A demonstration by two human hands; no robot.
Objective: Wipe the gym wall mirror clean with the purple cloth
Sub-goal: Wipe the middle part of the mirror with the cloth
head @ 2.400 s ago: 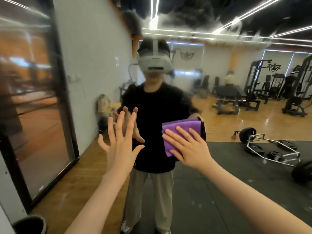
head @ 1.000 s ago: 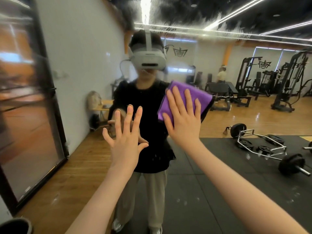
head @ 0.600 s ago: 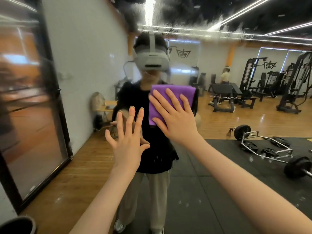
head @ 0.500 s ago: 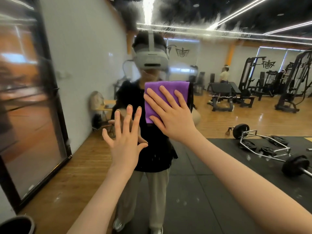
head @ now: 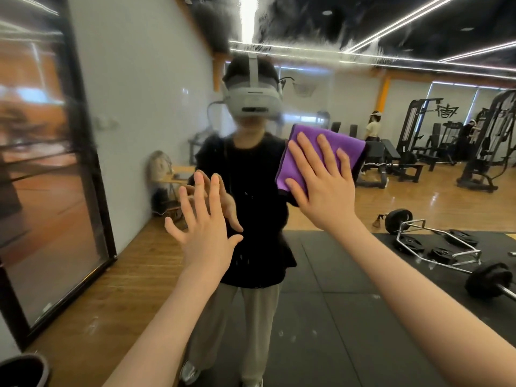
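The right hand [head: 324, 188], fingers spread, presses the cloth [head: 321, 152] flat on the mirror [head: 363, 275]. The left hand [head: 206, 236], empty and wide open, is beside it. Wiping is in progress; next it probably needs firm strokes over the specks below.

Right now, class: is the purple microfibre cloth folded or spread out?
Folded: the purple microfibre cloth forms a compact pad with layered edges, pressed flat under the right hand.

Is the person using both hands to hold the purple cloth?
No. Only the right hand presses the purple cloth flat on the mirror; the left hand is spread open with nothing in it.
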